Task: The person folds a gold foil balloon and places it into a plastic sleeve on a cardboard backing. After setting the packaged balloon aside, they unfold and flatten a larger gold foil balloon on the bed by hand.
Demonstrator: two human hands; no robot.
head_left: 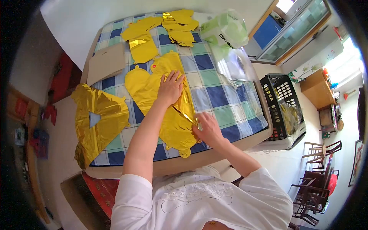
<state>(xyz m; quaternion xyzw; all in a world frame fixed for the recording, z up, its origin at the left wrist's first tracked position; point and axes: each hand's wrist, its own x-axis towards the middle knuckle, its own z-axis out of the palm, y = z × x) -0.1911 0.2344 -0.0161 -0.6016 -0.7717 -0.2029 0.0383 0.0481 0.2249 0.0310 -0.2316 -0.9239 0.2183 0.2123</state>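
Note:
A flat gold foil balloon (153,90) lies in front of me on the checked tablecloth, its right side folded over in a long crease. My left hand (171,90) rests flat on its upper part with the fingers stretched out. At the lower right edge of the fold, my right hand (208,128) has bent fingers closed on the foil. Another gold foil balloon (101,119), shaped like a letter A, hangs partly over the table's left edge. Two folded gold foil balloons, one (143,48) left and one (180,30) right, lie at the far end.
Brown cardboard sheets (106,63) lie at the left. A green and white plastic package (226,28) and clear plastic bags (234,63) are at the far right. A black crate (281,103) stands beyond the table's right edge, with wooden chairs (322,153) farther off.

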